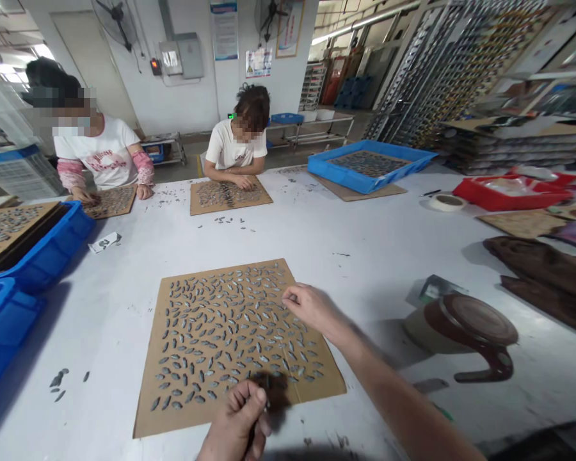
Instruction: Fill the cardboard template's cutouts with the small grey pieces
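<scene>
A brown cardboard sheet (146,410) lies flat on the white table, bearing many small dark grey leaf-shaped pieces (200,399) in loose rows. Over its near edge, my left hand (240,416) is closed, thumb against curled fingers; whatever it holds is hidden. My right hand (310,307) reaches over the sheet's right edge near the top corner. Its thumb and fingertips are pinched together low over the outermost pieces, and anything between them is too small to make out.
Two people sit across the table (384,237), hands on similar boards. Blue trays (62,237) stand at left, with another blue tray (336,173) at the back. A lidded mug (441,326), a tape roll (446,202) and a red tray (489,195) are at right. Loose pieces (57,378) lie left.
</scene>
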The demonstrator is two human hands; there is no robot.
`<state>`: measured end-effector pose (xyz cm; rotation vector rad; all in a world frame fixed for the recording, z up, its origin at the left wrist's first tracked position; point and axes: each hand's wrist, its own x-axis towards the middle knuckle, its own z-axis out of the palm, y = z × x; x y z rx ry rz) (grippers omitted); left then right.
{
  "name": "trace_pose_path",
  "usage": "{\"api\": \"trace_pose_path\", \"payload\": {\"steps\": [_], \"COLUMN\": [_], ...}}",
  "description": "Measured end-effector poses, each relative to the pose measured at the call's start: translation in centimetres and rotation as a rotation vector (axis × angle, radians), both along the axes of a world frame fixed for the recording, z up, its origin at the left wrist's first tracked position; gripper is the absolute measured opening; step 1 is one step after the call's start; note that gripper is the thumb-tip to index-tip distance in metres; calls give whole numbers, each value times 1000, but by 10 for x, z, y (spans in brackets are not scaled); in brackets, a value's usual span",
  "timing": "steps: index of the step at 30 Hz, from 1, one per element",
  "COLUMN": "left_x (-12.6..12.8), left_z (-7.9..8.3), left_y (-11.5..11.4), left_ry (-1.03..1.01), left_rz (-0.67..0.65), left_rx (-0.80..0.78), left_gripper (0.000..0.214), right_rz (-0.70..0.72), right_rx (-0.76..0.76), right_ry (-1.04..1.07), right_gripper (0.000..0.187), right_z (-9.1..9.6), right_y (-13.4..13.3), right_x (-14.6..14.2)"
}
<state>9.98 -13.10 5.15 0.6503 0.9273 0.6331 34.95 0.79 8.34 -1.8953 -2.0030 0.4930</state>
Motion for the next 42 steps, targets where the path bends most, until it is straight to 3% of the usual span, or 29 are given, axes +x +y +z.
{"api": "trace_pose_path", "payload": {"steps": [7, 14, 17, 20, 25, 28, 36, 42], "left_x": [-4, 2, 2, 2, 8, 10, 4, 3], "left_z": [1, -3, 2, 6, -5, -15, -14, -8], "left_y": [6, 6, 5, 4, 3, 2, 3, 5], "left_ry": [41, -27, -57, -90, -90, -91, -55, -13], "left_rz": [45, 103, 134, 161, 142, 123, 210, 202], "left_rx": [41, -19, -53, -54, -19, 10, 93, 121], "left_gripper": [57, 57, 54, 51, 50, 50, 45, 45], "right_rz": [88, 62, 20, 5, 192, 230, 170, 132], "right_rx": [-76, -81, -15, 44, -98, -155, -117, -140], "right_ry": [-98, -72, -3, 188, 379, 448, 535, 529], "right_gripper": [20, 15, 17, 15, 14, 15, 12, 13], "right_z": [-10, -7, -3, 1, 13, 15, -1, 7], "right_y": [21, 28, 11, -27, -100, -125, -138, -137], "right_x": [0, 1, 3, 0, -28, -46, -63, -66]}}
